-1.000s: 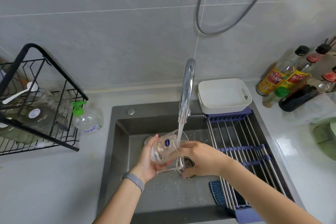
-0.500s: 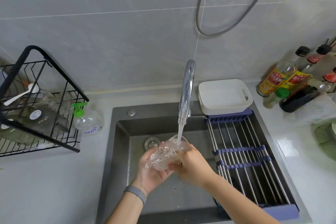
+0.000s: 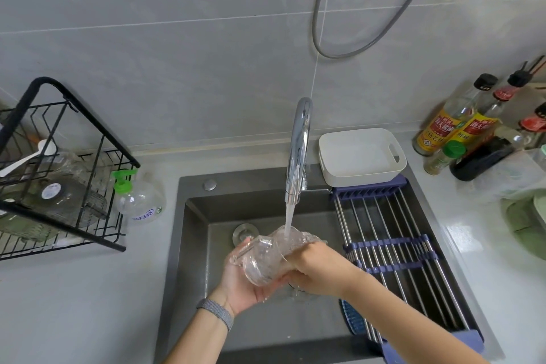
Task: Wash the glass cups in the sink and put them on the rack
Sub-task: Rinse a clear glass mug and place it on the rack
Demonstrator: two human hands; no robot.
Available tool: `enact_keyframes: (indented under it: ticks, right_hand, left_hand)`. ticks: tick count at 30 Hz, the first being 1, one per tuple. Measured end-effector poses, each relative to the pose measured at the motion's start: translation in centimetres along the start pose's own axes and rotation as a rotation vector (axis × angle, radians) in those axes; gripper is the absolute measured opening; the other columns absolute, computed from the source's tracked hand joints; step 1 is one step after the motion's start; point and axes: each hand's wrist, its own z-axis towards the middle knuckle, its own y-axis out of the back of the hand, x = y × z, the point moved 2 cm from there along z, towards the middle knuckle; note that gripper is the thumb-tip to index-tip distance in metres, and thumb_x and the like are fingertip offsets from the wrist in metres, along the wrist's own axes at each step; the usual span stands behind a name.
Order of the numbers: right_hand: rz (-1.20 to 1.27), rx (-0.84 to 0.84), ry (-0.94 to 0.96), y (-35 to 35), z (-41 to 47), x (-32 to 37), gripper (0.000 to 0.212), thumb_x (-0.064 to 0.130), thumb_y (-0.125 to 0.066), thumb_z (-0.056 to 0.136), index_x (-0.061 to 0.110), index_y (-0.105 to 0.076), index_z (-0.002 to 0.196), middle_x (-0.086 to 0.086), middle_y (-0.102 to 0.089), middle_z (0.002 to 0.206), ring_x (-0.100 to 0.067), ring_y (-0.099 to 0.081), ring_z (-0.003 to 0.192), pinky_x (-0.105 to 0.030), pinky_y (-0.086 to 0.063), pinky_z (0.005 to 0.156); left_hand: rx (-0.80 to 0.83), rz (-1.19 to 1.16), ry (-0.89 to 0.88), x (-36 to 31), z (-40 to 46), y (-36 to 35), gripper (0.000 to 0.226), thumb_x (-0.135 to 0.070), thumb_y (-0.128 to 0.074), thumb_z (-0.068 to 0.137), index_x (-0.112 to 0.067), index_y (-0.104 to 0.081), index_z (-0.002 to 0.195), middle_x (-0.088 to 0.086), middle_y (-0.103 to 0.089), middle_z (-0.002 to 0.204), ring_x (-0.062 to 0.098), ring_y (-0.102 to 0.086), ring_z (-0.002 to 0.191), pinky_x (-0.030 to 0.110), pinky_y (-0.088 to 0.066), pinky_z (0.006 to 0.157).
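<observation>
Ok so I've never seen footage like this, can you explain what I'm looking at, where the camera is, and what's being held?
There is no machine here: a person wears a wide-angle camera on the head, looking down at their own two hands over a kitchen sink. The left hand cradles a glass cup from below, and the right hand grips its other end, under water running from the faucet. A black wire rack holding glassware stands on the counter to the left, beside a soap bottle. A white tub and sauce bottles sit to the right.
</observation>
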Motion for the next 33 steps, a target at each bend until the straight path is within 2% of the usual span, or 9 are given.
enact_keyframes:
  ticks: [4,7,10,14,18,23,27,30,33]
  right_hand:
    - [0.235,-0.097,-0.302,-1.5,0.1,0.8,0.019,0.033,-0.057,0.081,0.03,-0.068,0.095,0.009,-0.073,0.087,-0.014,-0.067,0.078,-0.035,-0.055,0.072]
    - [0.357,-0.188,-0.414,-2.0,0.3,1.7,0.029,0.043,-0.05,0.076,0.029,-0.069,0.094,0.011,-0.074,0.087,-0.01,-0.069,0.081,-0.032,-0.055,0.075]
    - [0.212,-0.167,-0.327,-1.5,0.6,2.5,0.02,0.04,-0.053,0.084,0.031,-0.067,0.095,0.004,-0.071,0.083,-0.02,-0.066,0.075,-0.033,-0.052,0.07]
    - [0.032,-0.105,-0.115,-0.2,0.3,0.9,0.034,0.052,-0.043,0.086,0.026,-0.065,0.09,0.002,-0.066,0.076,-0.023,-0.062,0.065,-0.036,-0.053,0.058]
    - [-0.13,-0.159,0.054,1.5,-0.2,-0.5,0.018,0.037,-0.056,0.085,0.022,-0.063,0.081,0.005,-0.062,0.074,-0.019,-0.06,0.055,-0.028,-0.047,0.04]
    - [-0.026,-0.185,-0.041,0.5,0.3,0.3,0.012,0.029,-0.062,0.083,0.02,-0.068,0.088,0.001,-0.065,0.082,-0.022,-0.064,0.071,-0.037,-0.055,0.055]
    - [0.271,-0.28,-0.247,0.0,0.5,1.7,0.029,0.043,-0.046,0.081,0.027,-0.07,0.088,0.009,-0.07,0.081,-0.013,-0.063,0.074,-0.034,-0.053,0.067]
    - [0.424,-0.283,-0.297,-0.2,0.4,1.9,0.027,0.041,-0.048,0.08,0.028,-0.07,0.089,0.011,-0.072,0.084,-0.007,-0.067,0.077,-0.033,-0.055,0.072]
    - [0.289,-0.194,-0.206,0.5,0.2,1.6,0.018,0.036,-0.058,0.085,0.027,-0.071,0.092,0.008,-0.073,0.085,-0.009,-0.068,0.077,-0.033,-0.056,0.071]
  left_hand:
    - [-0.039,-0.076,-0.128,0.0,0.2,0.4,0.073,-0.072,-0.044,0.083,-0.012,-0.064,0.12,0.022,-0.064,0.122,0.039,-0.064,0.1,0.049,-0.049,0.09]
    - [-0.059,0.02,-0.233,0.1,0.4,-0.1,0.059,-0.064,-0.055,0.079,-0.016,-0.065,0.111,0.018,-0.071,0.105,0.029,-0.066,0.082,0.036,-0.05,0.073]
    - [-0.084,0.159,-0.245,0.0,0.8,-0.3,0.052,-0.051,-0.064,0.077,-0.011,-0.071,0.11,0.013,-0.07,0.098,0.022,-0.066,0.073,0.029,-0.051,0.065]
    - [-0.06,0.13,-0.172,-0.5,0.6,-0.4,0.059,-0.051,-0.061,0.082,-0.004,-0.069,0.116,0.019,-0.069,0.107,0.03,-0.068,0.087,0.037,-0.058,0.069]
    - [-0.025,0.084,-0.133,-0.8,0.4,-0.4,0.054,-0.046,-0.059,0.089,0.0,-0.067,0.116,0.025,-0.065,0.115,0.039,-0.066,0.097,0.047,-0.059,0.079]
    - [0.005,0.033,-0.204,-0.9,0.3,-0.8,0.047,-0.042,-0.054,0.086,-0.001,-0.075,0.094,0.02,-0.071,0.094,0.033,-0.07,0.077,0.038,-0.059,0.063]
    - [0.02,0.083,-0.267,-0.7,0.0,-1.2,0.035,-0.032,-0.054,0.085,-0.006,-0.075,0.096,0.016,-0.072,0.096,0.027,-0.069,0.08,0.034,-0.056,0.07]
    - [-0.035,0.121,-0.249,-0.8,0.3,-1.3,0.03,-0.033,-0.064,0.084,-0.014,-0.071,0.106,0.013,-0.072,0.097,0.026,-0.068,0.077,0.032,-0.056,0.067]
    - [-0.071,0.175,-0.205,-1.0,0.4,-1.6,0.036,-0.039,-0.061,0.082,-0.009,-0.071,0.1,0.012,-0.073,0.083,0.024,-0.068,0.064,0.028,-0.055,0.054]
